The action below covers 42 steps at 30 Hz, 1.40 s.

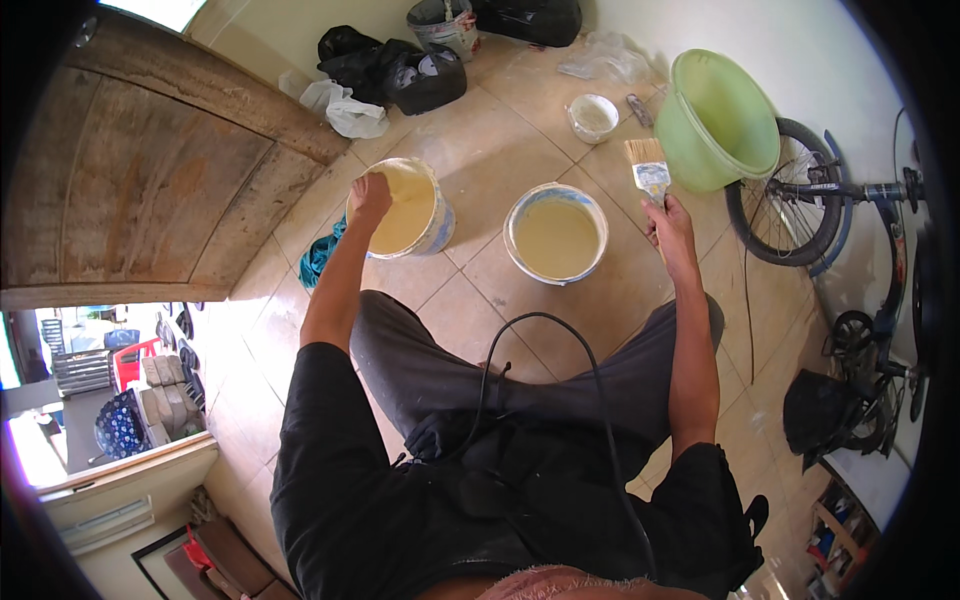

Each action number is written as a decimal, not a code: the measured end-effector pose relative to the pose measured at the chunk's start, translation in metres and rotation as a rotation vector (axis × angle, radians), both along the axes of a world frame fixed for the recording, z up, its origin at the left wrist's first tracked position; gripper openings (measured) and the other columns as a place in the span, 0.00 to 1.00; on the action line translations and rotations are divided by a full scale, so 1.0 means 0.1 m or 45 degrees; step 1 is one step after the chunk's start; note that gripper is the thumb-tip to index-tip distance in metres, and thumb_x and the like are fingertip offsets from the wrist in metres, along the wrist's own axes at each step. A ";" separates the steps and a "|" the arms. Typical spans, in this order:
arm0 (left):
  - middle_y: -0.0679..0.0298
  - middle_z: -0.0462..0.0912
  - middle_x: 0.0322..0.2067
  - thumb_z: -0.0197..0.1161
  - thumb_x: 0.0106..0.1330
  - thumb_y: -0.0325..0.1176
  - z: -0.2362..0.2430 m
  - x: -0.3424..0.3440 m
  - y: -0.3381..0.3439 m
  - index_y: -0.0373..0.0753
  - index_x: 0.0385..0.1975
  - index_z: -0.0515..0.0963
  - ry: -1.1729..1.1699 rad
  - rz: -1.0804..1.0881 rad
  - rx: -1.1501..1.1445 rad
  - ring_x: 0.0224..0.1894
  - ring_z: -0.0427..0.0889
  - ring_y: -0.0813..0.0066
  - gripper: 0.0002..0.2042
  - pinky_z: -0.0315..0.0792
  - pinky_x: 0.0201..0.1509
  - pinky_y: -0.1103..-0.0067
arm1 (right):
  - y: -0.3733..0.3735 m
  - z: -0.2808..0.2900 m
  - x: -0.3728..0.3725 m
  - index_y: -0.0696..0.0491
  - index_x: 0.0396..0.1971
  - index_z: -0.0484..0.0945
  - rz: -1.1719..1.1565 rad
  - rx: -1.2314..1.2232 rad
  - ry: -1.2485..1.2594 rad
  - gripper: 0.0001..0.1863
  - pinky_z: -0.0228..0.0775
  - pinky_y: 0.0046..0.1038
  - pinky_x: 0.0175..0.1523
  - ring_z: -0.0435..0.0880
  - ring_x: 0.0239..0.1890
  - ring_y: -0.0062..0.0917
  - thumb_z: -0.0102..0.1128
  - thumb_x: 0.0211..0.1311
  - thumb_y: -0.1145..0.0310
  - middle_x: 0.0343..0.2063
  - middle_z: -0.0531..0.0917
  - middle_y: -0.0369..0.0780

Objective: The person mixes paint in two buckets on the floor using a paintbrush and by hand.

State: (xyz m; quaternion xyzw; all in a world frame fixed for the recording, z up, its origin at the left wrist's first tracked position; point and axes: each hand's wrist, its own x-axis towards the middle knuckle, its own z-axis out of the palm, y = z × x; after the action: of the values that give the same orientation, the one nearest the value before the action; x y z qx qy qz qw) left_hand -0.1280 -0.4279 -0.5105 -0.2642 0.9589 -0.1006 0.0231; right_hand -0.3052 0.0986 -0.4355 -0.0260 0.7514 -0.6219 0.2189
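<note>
My right hand (pixel 672 236) is closed around the handle of a wide paintbrush (pixel 650 174), its pale bristles pointing away from me and its ferrule smeared white. My left hand (pixel 371 199) is closed at the left rim of a paint bucket (pixel 440 229) that holds cream-yellow paint; the fingertips are hidden. To the right of it stands a second, white bucket (pixel 511 250) with similar cream liquid inside. Neither hand touches this second bucket. A teal cloth (pixel 318 258) lies on the floor beside the left bucket.
A small white tub (pixel 592 118) and a large green basin (pixel 683 140) stand farther off, with a bicycle (pixel 800 190) at the right wall. Black bags (pixel 428 82) and a stained pail (pixel 447 30) lie at the back. A wooden door (pixel 150 170) is at left.
</note>
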 end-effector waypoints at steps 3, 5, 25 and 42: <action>0.50 0.83 0.37 0.59 0.52 0.30 0.10 0.18 0.07 0.37 0.32 0.82 -0.209 0.018 0.063 0.46 0.81 0.53 0.10 0.73 0.49 0.65 | 0.05 0.00 -0.01 0.52 0.34 0.74 -0.001 0.047 0.005 0.15 0.59 0.17 0.22 0.70 0.19 0.11 0.63 0.57 0.56 0.19 0.72 0.29; 0.49 0.83 0.34 0.61 0.51 0.30 0.16 0.24 0.23 0.36 0.30 0.82 -0.328 -0.028 0.139 0.42 0.82 0.52 0.09 0.74 0.46 0.65 | 0.11 -0.05 -0.03 0.52 0.35 0.74 -0.004 0.056 0.020 0.15 0.59 0.17 0.23 0.70 0.19 0.12 0.63 0.57 0.56 0.19 0.72 0.29; 0.51 0.82 0.38 0.62 0.53 0.33 -0.02 0.35 0.10 0.37 0.35 0.81 -0.048 0.064 -0.062 0.45 0.80 0.55 0.11 0.72 0.48 0.65 | 0.08 0.00 -0.01 0.52 0.36 0.75 0.015 0.098 0.030 0.18 0.60 0.19 0.23 0.70 0.20 0.12 0.64 0.55 0.54 0.21 0.74 0.30; 0.48 0.83 0.33 0.64 0.51 0.34 -0.06 -0.15 0.11 0.36 0.30 0.82 0.074 0.020 -0.031 0.41 0.82 0.53 0.10 0.75 0.43 0.61 | 0.06 0.00 -0.03 0.53 0.37 0.75 0.002 0.129 0.038 0.18 0.61 0.18 0.22 0.71 0.19 0.13 0.64 0.55 0.55 0.21 0.75 0.30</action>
State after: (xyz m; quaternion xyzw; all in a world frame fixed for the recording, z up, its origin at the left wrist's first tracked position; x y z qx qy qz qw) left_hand -0.1427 -0.4170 -0.5164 -0.2749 0.9558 -0.1042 -0.0073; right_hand -0.3078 0.1043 -0.4352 -0.0246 0.7850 -0.5826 0.2092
